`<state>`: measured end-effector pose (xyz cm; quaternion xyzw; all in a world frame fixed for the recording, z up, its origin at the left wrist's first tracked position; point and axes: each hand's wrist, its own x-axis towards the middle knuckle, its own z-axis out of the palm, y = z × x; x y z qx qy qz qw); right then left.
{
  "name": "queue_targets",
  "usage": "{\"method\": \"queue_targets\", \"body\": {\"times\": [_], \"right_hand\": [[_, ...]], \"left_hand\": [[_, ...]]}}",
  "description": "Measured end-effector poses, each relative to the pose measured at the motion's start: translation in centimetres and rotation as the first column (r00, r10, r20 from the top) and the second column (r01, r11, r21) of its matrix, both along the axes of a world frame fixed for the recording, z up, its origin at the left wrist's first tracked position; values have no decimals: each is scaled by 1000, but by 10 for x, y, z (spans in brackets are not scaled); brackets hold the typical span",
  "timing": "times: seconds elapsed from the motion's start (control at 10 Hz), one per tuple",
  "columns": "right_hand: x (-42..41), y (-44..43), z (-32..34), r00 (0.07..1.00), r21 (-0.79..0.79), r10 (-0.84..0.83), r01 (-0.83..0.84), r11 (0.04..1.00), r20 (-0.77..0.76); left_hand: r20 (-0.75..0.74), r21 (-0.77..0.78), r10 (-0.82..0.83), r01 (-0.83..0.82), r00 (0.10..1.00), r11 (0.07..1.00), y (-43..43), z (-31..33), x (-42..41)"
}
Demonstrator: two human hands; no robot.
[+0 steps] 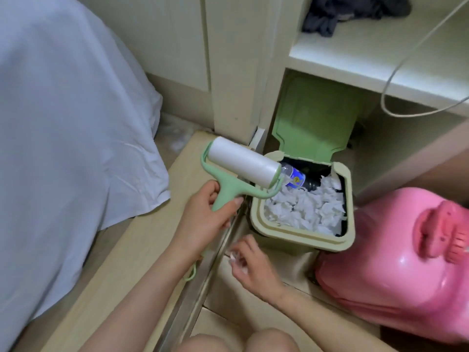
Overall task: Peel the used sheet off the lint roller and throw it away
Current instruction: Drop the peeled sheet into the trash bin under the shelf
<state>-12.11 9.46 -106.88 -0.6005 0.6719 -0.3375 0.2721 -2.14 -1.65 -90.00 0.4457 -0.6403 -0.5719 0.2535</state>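
My left hand (pixel 203 219) grips the pale green handle of the lint roller (pixel 243 166), whose white roll points up and right over the near left corner of the bin. My right hand (pixel 250 265) is low, in front of the bin, with its fingers pinched on a small crumpled white piece of used sheet (pixel 234 256). The green and cream waste bin (pixel 299 236) stands open, its lid (pixel 312 115) tipped back. Inside lie crumpled white tissues and a plastic bottle (pixel 294 177).
A bed with a white sheet (pixel 63 123) fills the left. A pink plastic stool (pixel 396 262) lies right of the bin. A cream shelf (pixel 380 54) above the bin holds dark cloth (pixel 355 11); a white cable (pixel 396 80) hangs from it. My knees show at the bottom edge.
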Motion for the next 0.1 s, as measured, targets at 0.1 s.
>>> {"method": "queue_targets", "body": {"times": [0.1], "right_hand": [[-26,-9,93,920,-255,-384,391,884,78]], "left_hand": [[45,31,7,-8,999,999,11,52,-4]]}}
